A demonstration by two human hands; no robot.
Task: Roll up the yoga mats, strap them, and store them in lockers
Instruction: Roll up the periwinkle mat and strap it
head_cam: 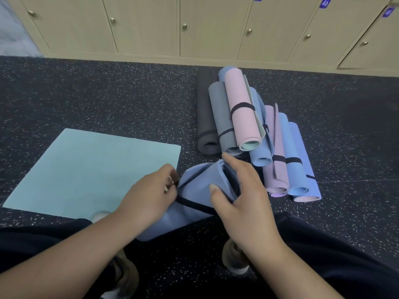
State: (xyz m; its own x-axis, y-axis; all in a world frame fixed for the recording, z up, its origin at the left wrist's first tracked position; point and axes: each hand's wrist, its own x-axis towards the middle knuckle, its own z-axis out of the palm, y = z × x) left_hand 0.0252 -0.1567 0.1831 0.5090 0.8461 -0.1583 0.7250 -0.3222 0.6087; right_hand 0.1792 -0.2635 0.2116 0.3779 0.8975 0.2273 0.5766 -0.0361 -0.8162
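Soft, floppy blue mat [194, 190] sagging; right hand [241, 197] clamping the roll end, left hand [149, 195] pinching black strap [192, 204] — best gripped mid-roll.

Gym: numbered lockers [207, 26], speckled rubber floor [97, 93]

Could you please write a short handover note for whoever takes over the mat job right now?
Left hand pinches the black strap at the blue rolled mat; right hand grips that mat's end.
Done: a pile of rolled mats lies beside it, most with straps showing.
Left: finish strapping this mat, roll the flat teal mat, then store everything in the lockers, all shut.
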